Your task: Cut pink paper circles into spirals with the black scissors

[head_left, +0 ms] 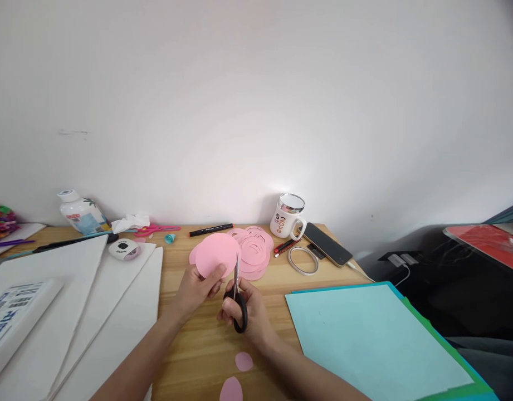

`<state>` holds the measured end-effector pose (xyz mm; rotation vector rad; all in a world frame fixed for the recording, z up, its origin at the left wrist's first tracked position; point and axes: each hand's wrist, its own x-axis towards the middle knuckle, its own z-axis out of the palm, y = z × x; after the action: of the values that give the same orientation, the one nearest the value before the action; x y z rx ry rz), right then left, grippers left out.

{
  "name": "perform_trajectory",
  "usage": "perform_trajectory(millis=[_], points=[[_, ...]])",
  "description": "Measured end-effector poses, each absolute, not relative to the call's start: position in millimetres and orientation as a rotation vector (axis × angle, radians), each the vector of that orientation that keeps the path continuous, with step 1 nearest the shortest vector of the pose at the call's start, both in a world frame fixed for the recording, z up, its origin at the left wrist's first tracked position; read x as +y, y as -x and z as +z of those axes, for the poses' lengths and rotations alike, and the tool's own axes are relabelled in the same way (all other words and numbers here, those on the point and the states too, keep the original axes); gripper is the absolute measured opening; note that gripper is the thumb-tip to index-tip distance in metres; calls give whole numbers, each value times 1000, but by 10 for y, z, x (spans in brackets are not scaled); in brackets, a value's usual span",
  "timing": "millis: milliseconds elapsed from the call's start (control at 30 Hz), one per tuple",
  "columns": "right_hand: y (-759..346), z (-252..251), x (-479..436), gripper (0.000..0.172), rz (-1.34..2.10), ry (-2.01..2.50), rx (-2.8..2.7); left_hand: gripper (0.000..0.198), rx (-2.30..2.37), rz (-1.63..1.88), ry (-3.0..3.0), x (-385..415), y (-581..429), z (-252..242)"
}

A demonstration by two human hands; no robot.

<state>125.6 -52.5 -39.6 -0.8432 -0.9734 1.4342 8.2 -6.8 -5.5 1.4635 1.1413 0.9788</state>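
My left hand (pixel 201 287) pinches the lower edge of a round pink paper disc (pixel 215 253), thumb on top. My right hand (pixel 252 312) has its fingers through the black handles of a pair of scissors (pixel 237 295). The blades point up, away from me, beside the disc's right edge; whether they touch the paper I cannot tell. Just behind the disc lies a heap of pink paper rings and cut pieces (pixel 256 250). Two small pink petal-shaped pieces, one an oval scrap (pixel 244 361) and the other a pointed scrap (pixel 231 389), rest on the wood near me.
Right of the heap stand a white mug (pixel 283 220), a tape roll (pixel 303 261) and a phone (pixel 327 245). Light-blue sheets (pixel 373 340) cover the right side, white boards (pixel 126 312) the left. Along the wall are a marker (pixel 211 230), pink scissors (pixel 156 229) and a bottle (pixel 83 211).
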Motion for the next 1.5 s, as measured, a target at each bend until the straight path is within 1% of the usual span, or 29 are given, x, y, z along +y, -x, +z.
perform_trajectory(millis=[167,267,667,833,1067,1267,1367,1500], points=[[-1286,-342,-503,39,1418,770,-1017,28,1116,967,-1455,-94,-94,1],[-1335,-297,-478,40,1399,714,-1039,23,1082,957,-1432,-91,-83,18],[-1360,-335,-477,45,1427,756,-1021,27,1061,988,-1421,-55,-44,-71],[-1360,-342,-467,39,1424,811,-1017,38,1085,981,-1489,-25,-1,-116],[-1344,-356,-478,26,1419,833,-1009,44,1077,1023,-1465,-11,-4,-107],[-1255,-400,-528,28,1434,848,-978,46,1107,1057,-1425,-21,-60,-85],[-1218,-428,-542,31,1437,854,-970,43,1159,1031,-1438,-54,-83,-42],[-1262,-393,-524,37,1420,821,-1011,30,1164,1018,-1450,-94,-88,35]])
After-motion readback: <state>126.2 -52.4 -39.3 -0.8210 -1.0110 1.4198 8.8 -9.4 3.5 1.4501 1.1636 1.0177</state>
